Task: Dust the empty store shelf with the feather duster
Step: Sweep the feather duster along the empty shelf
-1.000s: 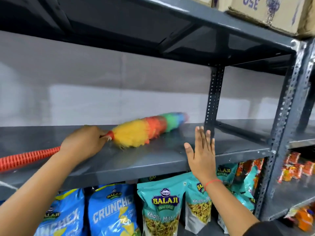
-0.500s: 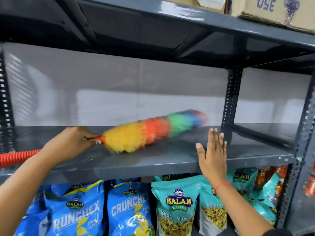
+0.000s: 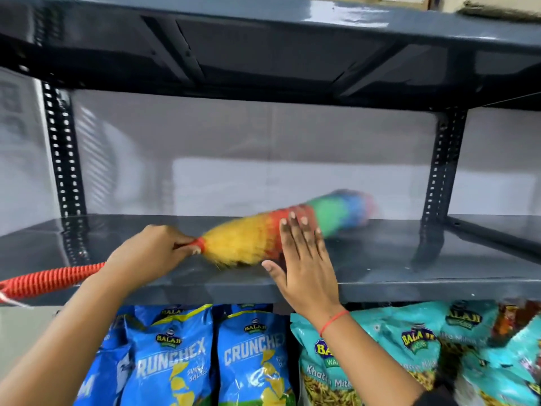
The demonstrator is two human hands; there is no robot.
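Observation:
The feather duster point(image 3: 251, 238) has a yellow, red, green and blue head lying on the dark grey empty shelf point(image 3: 395, 268), its tip blurred near the back wall. My left hand point(image 3: 152, 253) grips it where the head meets the orange ribbed handle point(image 3: 49, 278), which sticks out to the left past the shelf front. My right hand point(image 3: 301, 259) is flat with fingers spread over the shelf's front part, its fingertips overlapping the red band of the duster head.
Another grey shelf point(image 3: 263, 33) hangs close above. Perforated uprights stand at the back left point(image 3: 63, 159) and back right point(image 3: 442, 171). Blue Crunchex bags point(image 3: 175, 356) and teal Balaji bags point(image 3: 409, 347) fill the shelf below. A neighbouring shelf bay point(image 3: 497, 230) continues to the right.
The view has swung left. My right hand has shifted left toward the duster and now overlaps its red band. The duster head has swept slightly along the shelf.

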